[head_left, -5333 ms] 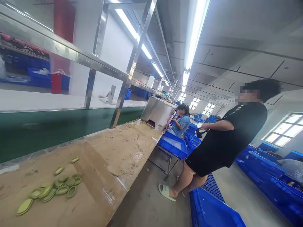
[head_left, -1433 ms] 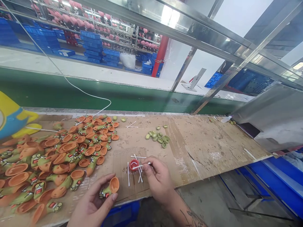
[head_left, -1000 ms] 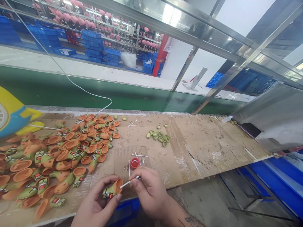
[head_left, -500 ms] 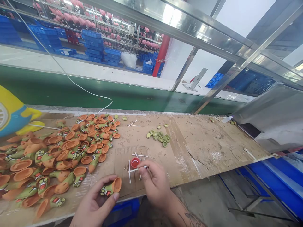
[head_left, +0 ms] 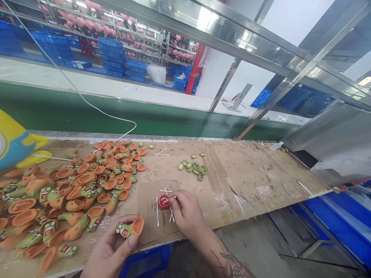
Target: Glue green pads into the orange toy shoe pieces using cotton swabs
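Note:
Near the table's front edge, my left hand [head_left: 114,245] is closed around a small green and orange figurine [head_left: 130,228], its hollow orange opening turned up and to the right. Between the thumb and fingers of my right hand [head_left: 187,212] is a cotton swab [head_left: 171,198], its tip over or in a small red dish [head_left: 164,201]. I cannot tell whether the tip touches the red contents. More cotton swabs [head_left: 157,212] lie around the dish on the cardboard. A large heap of similar figurines [head_left: 84,179] spreads to the left of my hands.
Small green oval pieces [head_left: 194,166] lie in a cluster beyond my right hand. Two crossed swabs [head_left: 161,153] rest farther back. A yellow and blue object [head_left: 19,143] stands at the left, and a white cord [head_left: 101,112] hangs across. Metal bars [head_left: 226,83] rise behind the table.
My right hand has brought the swab's tip to the red dish, where before it was in front of it. My left hand has shifted slightly left with the figurine.

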A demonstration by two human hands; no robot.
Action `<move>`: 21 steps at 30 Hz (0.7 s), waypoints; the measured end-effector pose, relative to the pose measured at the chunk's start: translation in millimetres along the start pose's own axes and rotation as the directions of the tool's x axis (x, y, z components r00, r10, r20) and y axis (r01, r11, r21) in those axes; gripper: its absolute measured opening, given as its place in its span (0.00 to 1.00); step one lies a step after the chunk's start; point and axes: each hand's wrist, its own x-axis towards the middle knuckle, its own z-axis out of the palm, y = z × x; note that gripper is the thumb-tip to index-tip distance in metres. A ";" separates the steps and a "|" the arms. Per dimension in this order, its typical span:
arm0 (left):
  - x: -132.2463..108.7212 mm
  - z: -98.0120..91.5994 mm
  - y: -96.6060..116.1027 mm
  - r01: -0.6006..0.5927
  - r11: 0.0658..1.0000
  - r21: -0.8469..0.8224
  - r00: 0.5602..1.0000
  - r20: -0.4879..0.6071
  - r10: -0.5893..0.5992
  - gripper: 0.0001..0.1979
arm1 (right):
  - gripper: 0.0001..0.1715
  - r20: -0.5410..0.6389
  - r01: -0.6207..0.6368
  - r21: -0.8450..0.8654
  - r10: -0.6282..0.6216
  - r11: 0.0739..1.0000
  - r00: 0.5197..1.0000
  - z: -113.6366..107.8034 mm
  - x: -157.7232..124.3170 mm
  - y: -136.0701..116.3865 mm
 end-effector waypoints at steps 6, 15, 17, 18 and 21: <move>0.1 2.6 -0.2 -0.022 0.999 -0.046 1.000 -0.002 0.022 0.28 | 0.09 -0.030 0.006 0.032 -0.005 0.999 1.000 -11.4 -0.5 -10.3; 11.2 -3.0 -8.5 -0.117 0.993 -0.014 0.991 0.058 0.117 0.21 | 0.09 -0.012 -0.082 0.243 0.087 0.966 0.996 -15.7 -9.3 -35.2; 6.3 2.3 -3.5 -0.092 0.995 -0.048 0.993 0.066 0.095 0.22 | 0.08 0.036 -0.088 0.279 0.082 0.956 0.996 -13.5 -11.7 -41.2; 4.3 4.5 -1.2 -0.082 0.995 -0.060 0.994 0.067 0.086 0.22 | 0.08 0.055 -0.087 0.289 0.075 0.953 0.996 -12.2 -12.4 -43.4; 1.1 7.3 2.7 -0.063 0.996 -0.070 0.993 0.096 0.069 0.21 | 0.08 0.088 -0.082 0.305 0.057 0.949 0.994 -8.8 -12.4 -47.0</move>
